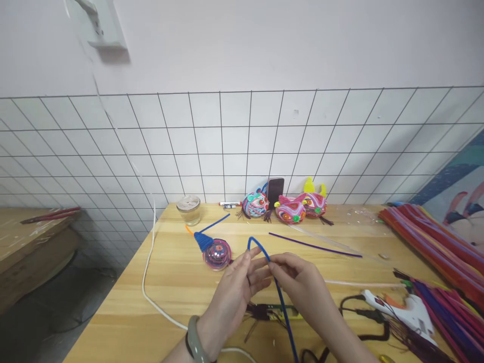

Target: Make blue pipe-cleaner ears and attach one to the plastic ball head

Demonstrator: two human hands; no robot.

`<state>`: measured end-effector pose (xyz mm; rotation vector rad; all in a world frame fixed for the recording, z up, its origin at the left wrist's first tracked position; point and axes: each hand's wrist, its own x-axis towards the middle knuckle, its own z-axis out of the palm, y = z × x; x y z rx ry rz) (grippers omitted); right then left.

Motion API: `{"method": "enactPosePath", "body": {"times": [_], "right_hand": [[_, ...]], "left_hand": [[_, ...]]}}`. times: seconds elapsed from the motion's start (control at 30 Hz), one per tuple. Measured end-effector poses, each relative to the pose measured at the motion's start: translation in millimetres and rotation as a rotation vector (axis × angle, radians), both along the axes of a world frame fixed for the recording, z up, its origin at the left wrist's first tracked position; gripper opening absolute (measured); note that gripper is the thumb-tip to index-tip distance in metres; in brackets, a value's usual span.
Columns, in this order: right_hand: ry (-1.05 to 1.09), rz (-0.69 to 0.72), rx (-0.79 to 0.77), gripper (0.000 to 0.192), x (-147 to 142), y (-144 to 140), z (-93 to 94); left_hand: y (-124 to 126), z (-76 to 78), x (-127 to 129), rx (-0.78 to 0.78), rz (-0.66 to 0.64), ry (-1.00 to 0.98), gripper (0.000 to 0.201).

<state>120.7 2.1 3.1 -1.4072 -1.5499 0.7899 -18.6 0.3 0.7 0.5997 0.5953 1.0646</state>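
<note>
A long blue pipe cleaner (280, 297) runs between both hands, bent over at its top. My left hand (240, 277), with a bangle on the wrist, pinches the bent end between thumb and forefinger; its other fingers are spread. My right hand (298, 277) grips the stem just below the bend, and the long tail hangs toward the table's front. Beyond my left hand lies a round clear piece with a pink rim (217, 253). Against it rests a blue wrapped cone (203, 242) with an orange tip and a blue stem.
A glass jar (189, 212), decorated striped figures (290, 209) and a phone (276, 192) stand along the tiled wall. A purple pipe cleaner (315, 244) lies mid-table. At right are a white glue gun (404, 310), cords and pipe cleaner bundles (434, 247). A white cable (145, 282) crosses the left side.
</note>
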Motion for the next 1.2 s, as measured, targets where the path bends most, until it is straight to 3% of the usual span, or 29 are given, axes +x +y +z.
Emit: {"method": "enactPosePath", "body": {"times": [0.13,0.33,0.47,0.6,0.77,0.87,1.03,1.2], "right_hand": [[0.195,-0.030,-0.136,0.027,2.2,2.7,2.6],[0.124,-0.100,-0.054,0.024,3.7,4.2,3.8],[0.046,-0.114,0.046,0.021,7.2,4.5,0.2],[0.032,-0.110,0.051,0.021,12.2,5.2,-3.6],[0.000,-0.119,0.036,0.022,14.2,5.0,-3.4],[-0.028,-0.111,0.058,0.021,16.0,5.0,-4.2],[-0.114,-0.073,0.136,0.019,19.3,5.2,-6.1],[-0.133,-0.041,0.168,0.019,15.2,3.7,-3.5]], "left_hand": [[-5.0,2.5,2.2,0.000,-0.133,0.044,0.043],[-3.3,-3.3,4.8,-0.007,-0.188,0.242,0.037],[1.1,-8.6,3.5,0.008,-0.143,0.305,0.035],[2.5,-10.3,2.4,0.087,-0.103,0.314,0.031],[2.1,-10.5,0.5,0.144,-0.140,0.411,0.033],[4.4,-7.1,-4.6,0.212,-0.068,0.466,0.042],[13.5,3.5,-18.3,0.303,0.069,0.540,0.031],[16.1,12.1,-22.2,0.335,0.019,0.592,0.020]]}}
